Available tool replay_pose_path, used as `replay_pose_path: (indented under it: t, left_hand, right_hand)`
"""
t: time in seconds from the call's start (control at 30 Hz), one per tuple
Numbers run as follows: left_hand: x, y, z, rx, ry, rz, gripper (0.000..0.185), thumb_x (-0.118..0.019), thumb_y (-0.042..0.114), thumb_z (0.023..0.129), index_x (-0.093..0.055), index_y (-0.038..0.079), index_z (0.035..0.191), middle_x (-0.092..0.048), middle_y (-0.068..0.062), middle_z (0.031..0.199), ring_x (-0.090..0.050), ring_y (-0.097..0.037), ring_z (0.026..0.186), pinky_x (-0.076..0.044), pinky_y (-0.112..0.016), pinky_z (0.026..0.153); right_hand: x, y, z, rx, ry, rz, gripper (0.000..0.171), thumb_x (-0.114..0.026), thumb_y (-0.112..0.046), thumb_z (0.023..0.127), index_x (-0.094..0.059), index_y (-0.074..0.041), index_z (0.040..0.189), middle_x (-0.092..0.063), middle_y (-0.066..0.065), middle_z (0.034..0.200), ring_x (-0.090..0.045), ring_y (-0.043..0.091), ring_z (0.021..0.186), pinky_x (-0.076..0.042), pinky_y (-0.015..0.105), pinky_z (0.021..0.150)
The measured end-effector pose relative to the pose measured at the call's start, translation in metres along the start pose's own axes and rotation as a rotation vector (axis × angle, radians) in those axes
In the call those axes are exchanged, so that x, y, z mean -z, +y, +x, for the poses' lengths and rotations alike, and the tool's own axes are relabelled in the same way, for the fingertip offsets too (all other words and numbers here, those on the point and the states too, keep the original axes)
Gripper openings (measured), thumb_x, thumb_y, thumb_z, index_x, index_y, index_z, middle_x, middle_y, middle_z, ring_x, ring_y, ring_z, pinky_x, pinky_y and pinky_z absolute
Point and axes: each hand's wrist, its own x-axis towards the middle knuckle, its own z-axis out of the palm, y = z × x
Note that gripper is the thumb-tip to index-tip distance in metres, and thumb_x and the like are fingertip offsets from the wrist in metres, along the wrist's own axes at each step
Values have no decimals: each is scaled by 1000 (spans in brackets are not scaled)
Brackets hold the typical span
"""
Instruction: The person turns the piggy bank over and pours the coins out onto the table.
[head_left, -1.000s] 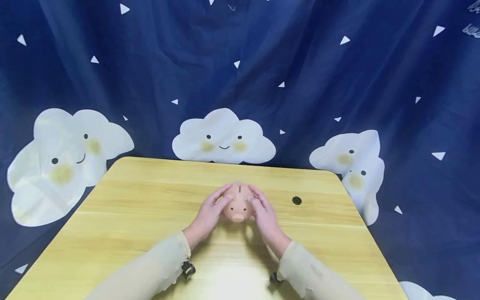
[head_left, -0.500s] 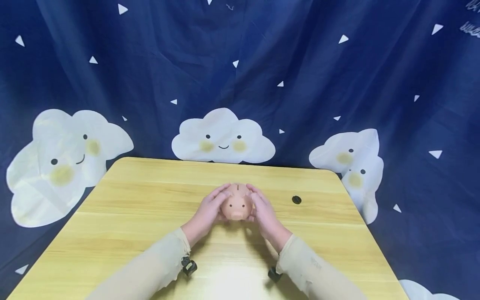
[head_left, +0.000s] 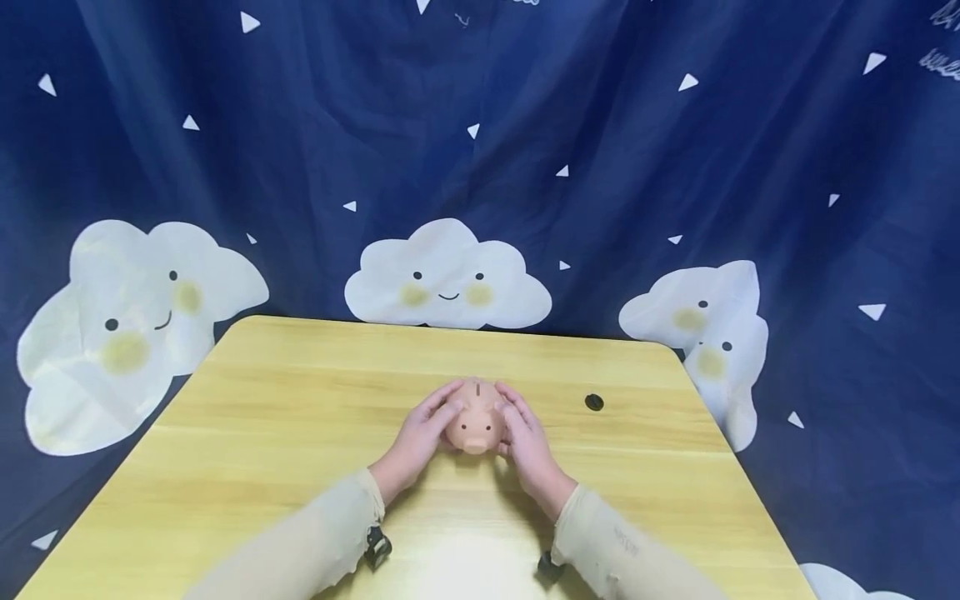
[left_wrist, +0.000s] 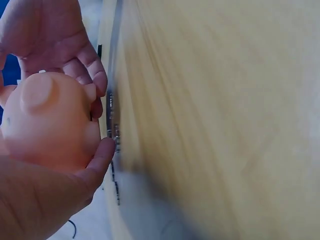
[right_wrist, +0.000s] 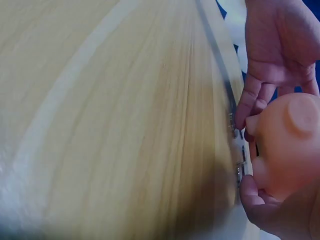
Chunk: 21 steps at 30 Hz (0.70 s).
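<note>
While cupped by both hands (head_left: 471,429), piggy bank (head_left: 476,414) mid-table (head_left: 300,400), edges far

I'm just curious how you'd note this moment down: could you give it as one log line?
left hand: holds small pink pig-shaped money box | right hand: holds it too | money box: on light wooden table | small black disc: apart, right

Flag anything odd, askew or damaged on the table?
Nothing stands out. The pink piggy bank sits upright between the left hand and right hand, intact. A small dark round thing lies alone on the table.
</note>
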Motion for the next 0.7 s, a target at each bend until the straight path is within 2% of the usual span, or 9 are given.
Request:
replay_pose_path:
  t: [0.13, 0.3, 0.43, 0.53, 0.6, 0.63, 0.67, 0.7]
  left_hand:
    - [1, 3, 4, 38, -10, -16, 60, -63, 45, 106, -49, 26, 161, -49, -19, 164, -73, -29, 110, -67, -45, 84]
    - [2, 9, 5, 88, -34, -25, 64, -62, 47, 105, -46, 24, 163, -49, -26, 161, -73, -36, 110, -67, -51, 85]
    - [3, 15, 6, 142, -53, -51, 65, -60, 43, 106, -43, 22, 165, -48, -28, 161, -72, -37, 107, -66, -55, 87]
    - [3, 27, 8, 196, -55, -45, 65, -57, 41, 105, -41, 23, 165, -46, -25, 163, -70, -34, 96, -65, -51, 83]
    - [2, 39, 7, 180, -47, -38, 64, -57, 41, 104, -42, 24, 165, -46, -22, 164, -70, -30, 95, -64, -45, 81]
    - [1, 46, 6, 142, -35, -33, 63, -58, 42, 105, -44, 25, 164, -48, -19, 164, -70, -28, 97, -64, -42, 80]
    - [-1, 53, 2, 76, -22, -14, 61, -59, 42, 104, -47, 26, 162, -52, -19, 160, -70, -28, 96, -63, -38, 75]
    - [-2, 59, -1, -27, -22, 6, 60, -61, 39, 105, -48, 24, 162, -51, -18, 162, -71, -29, 101, -64, -36, 77]
  right_hand:
    - [0, -3, 3, -17, -11, 9, 60, -47, -44, 110, -39, -22, 165, -52, 24, 157, -70, 21, 102, -59, 32, 79]
    - [1, -9, 6, -66, -40, 2, 65, -47, -47, 109, -34, -22, 168, -49, 24, 160, -71, 25, 103, -59, 33, 81]
    - [2, -15, 10, -132, -50, -7, 68, -48, -47, 108, -32, -22, 169, -44, 23, 164, -72, 30, 107, -60, 35, 84]
    - [2, -24, 13, -195, -61, 39, 67, -49, -46, 107, -34, -24, 168, -41, 19, 168, -72, 34, 113, -61, 38, 86]
    - [0, -35, 11, -173, -65, 68, 66, -50, -45, 106, -36, -24, 167, -39, 16, 169, -70, 35, 115, -61, 39, 87]
    - [-1, -41, 8, -131, -54, 75, 64, -51, -44, 106, -39, -25, 166, -41, 14, 167, -68, 31, 114, -59, 36, 86]
    - [-2, -47, 4, -47, -47, 72, 63, -52, -42, 106, -40, -24, 165, -41, 13, 167, -66, 27, 117, -59, 34, 88]
    - [-2, -52, -1, 72, -42, 60, 62, -52, -38, 107, -40, -20, 165, -41, 15, 167, -66, 25, 117, -60, 33, 89]
